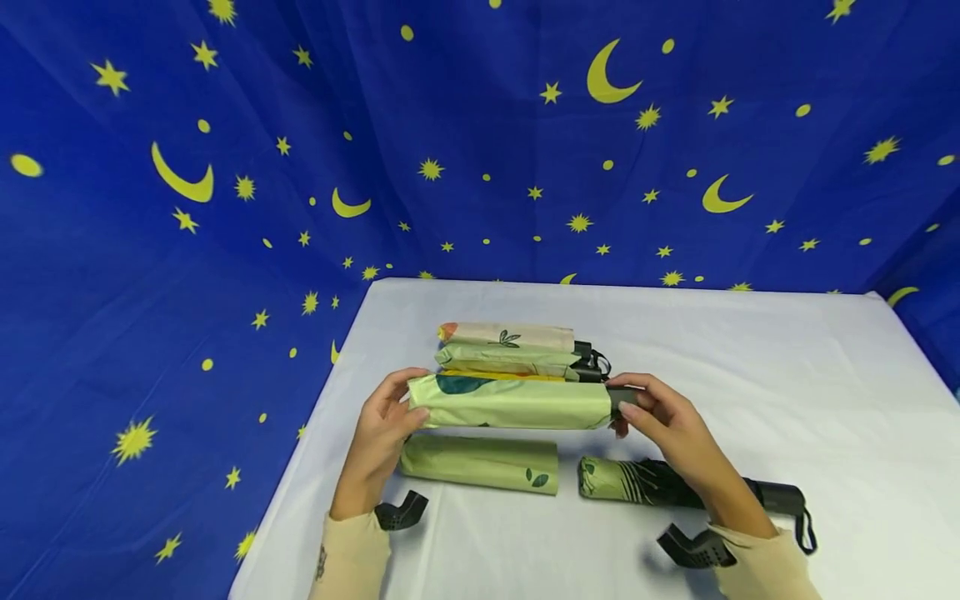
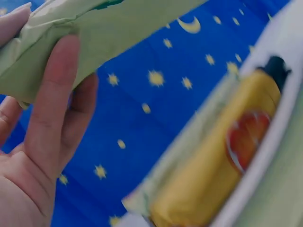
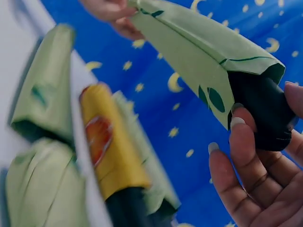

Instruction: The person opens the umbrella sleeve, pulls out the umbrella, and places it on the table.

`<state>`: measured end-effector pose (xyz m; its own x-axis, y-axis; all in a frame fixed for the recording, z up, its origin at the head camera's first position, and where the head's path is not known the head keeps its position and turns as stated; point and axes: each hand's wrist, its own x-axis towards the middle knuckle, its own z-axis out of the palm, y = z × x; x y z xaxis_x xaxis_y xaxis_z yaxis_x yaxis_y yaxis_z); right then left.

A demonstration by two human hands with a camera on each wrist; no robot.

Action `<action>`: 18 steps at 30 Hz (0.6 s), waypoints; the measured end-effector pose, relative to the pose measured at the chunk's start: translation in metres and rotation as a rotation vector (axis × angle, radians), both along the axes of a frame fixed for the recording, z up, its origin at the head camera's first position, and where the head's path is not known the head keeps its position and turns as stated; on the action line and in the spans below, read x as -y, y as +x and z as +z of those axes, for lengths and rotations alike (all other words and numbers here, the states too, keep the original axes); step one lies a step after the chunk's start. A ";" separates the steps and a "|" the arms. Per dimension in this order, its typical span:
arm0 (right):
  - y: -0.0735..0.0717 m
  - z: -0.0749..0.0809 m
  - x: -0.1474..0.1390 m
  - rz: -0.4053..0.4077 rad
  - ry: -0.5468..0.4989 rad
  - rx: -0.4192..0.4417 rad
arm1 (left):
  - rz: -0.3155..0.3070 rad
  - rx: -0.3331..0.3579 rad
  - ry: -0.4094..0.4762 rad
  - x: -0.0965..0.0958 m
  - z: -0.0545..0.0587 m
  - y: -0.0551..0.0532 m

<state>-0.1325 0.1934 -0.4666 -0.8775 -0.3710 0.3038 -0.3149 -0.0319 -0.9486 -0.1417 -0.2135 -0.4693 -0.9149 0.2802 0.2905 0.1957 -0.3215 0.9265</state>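
- Held umbrella (image 1: 517,406), pale green, sleeved: center of the head frame, raised above the white surface (image 1: 825,375) and lying nearly level between your two hands.
- Left hand (image 1: 386,425): fingers clamped on the sleeved end, your thumb on the near face and the others behind, presumably to steady the cover.
- Right hand (image 1: 663,421): fingers clamped on the dark handle (image 1: 624,400), where the sleeve ends (the bare part likely gives you the firmer grip).
- Row behind, middle of the frame: cream umbrella (image 1: 540,335), green umbrella (image 1: 502,360) and yellow umbrella (image 2: 203,175) with a fruit-slice print; side by side, handles all toward the right, which suggests deliberate ordering.
- Green sleeve (image 1: 483,467), lower middle: lies alone, no handle showing; it sits within your easy reach.
- Black-and-green umbrella (image 1: 652,483), lower right: unsleeved, partly hidden by your right forearm, strap (image 1: 806,533) trailing; set apart from the row, perhaps because its cover is off.
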 end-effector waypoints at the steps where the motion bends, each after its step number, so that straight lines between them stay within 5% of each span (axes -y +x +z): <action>1: 0.003 0.005 0.000 0.002 -0.015 -0.001 | -0.017 0.000 0.013 -0.001 0.004 0.002; 8: 0.022 0.035 0.001 -0.089 -0.001 -0.038 | -0.139 -0.046 0.006 -0.008 0.029 0.015; 18: 0.037 0.043 -0.002 -0.138 0.095 -0.013 | -0.178 -0.111 -0.062 -0.015 0.034 0.022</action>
<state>-0.0956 0.1956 -0.4232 -0.9183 -0.2747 0.2851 -0.3228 0.1022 -0.9409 -0.1198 -0.1986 -0.4349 -0.8127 0.4551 0.3638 0.2427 -0.3032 0.9215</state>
